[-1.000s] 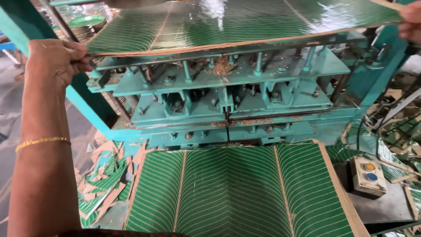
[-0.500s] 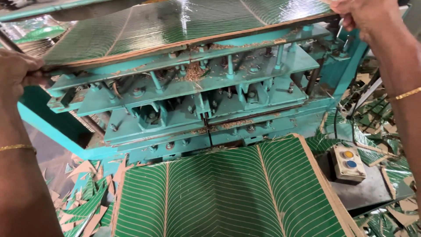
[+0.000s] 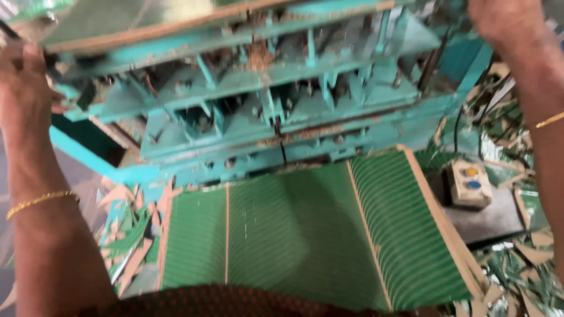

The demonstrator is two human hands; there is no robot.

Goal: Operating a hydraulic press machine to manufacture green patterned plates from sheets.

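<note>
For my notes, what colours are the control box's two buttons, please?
Head view: control box has one yellow, one blue.

View dropped & tilted; L hand (image 3: 26, 88) now at far left edge, R hand (image 3: 508, 23) now in at top right, both on green sheet (image 3: 135, 17) atop press (image 3: 264, 100); sheet mostly out of frame.

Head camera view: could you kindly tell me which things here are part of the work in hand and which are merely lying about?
In hand:
- left hand and right hand, gripping the two ends of the top green sheet
- teal press machine beneath that sheet
- green leaf-patterned sheet lying in front of the machine

Lying about:
- offcut scraps on the left
- two-button control box
- more scraps on the right
</note>
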